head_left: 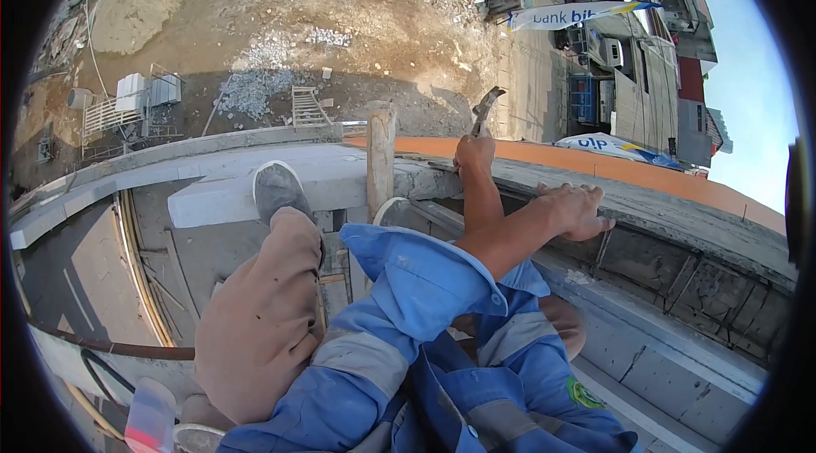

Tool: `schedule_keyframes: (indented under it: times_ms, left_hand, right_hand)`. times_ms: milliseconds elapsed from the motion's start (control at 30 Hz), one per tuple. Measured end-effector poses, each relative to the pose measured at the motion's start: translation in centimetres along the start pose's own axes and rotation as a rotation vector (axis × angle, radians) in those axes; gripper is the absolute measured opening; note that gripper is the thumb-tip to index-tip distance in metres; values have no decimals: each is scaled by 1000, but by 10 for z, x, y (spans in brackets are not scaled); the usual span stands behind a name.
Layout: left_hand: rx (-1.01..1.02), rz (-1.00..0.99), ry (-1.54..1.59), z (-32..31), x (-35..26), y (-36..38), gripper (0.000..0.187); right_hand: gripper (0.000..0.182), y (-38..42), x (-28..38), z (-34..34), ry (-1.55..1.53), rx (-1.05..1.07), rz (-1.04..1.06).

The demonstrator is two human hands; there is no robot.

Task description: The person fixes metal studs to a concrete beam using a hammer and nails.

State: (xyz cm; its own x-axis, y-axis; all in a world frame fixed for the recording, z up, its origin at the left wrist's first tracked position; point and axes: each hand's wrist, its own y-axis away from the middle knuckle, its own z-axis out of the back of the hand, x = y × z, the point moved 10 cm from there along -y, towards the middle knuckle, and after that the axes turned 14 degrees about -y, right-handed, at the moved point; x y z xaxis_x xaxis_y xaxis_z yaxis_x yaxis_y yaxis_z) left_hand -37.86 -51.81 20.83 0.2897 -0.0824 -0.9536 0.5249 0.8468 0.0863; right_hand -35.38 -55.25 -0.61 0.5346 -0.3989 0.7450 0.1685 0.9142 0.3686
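Observation:
My forearms cross in front of me. My right hand [475,152] is closed around a hammer [483,113], whose dark metal head points up and away over the outer edge. Reaching across to the right, my left hand [575,208] rests with fingers spread on the rough concrete ledge [646,211]. It holds nothing. A wooden post [381,160] stands upright to the left of the hammer. My shoe [280,187] is on a pale grey block wall [221,198]; the other foot is partly hidden behind my sleeve.
Below the outer edge lies a dirt yard [391,36] with rubble, far down. An orange strip [527,151] runs along the outer side. On the right is a framed trough [663,270] beside a block ledge [671,359]. A clear plastic container [151,415] stands at lower left.

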Motion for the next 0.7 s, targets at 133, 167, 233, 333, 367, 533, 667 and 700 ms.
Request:
schedule_keyframes:
  times_ms: [133, 167, 233, 333, 367, 533, 667, 700]
  left_hand:
    - [9, 30, 39, 5, 0, 5, 74]
    - [23, 26, 29, 6, -1, 6, 74]
    - [39, 29, 28, 4, 1, 8, 75]
    - [42, 19, 50, 4, 0, 6, 76]
    - [55, 18, 47, -1, 0, 6, 76]
    - [72, 37, 35, 3, 2, 7, 76]
    - [49, 12, 41, 2, -2, 2, 77]
    - [46, 5, 44, 4, -2, 2, 76]
  right_hand:
    - [45, 6, 70, 12, 188, -58, 532]
    - [44, 7, 75, 14, 233, -62, 523]
    - [43, 6, 65, 15, 283, -59, 508]
    - [40, -19, 35, 23, 513, -133, 424]
    - [41, -23, 32, 28, 469, -108, 355]
    - [45, -44, 19, 24, 239, 42, 9]
    - [63, -13, 77, 13, 41, 153, 92]
    - [65, -13, 85, 15, 7, 133, 162]
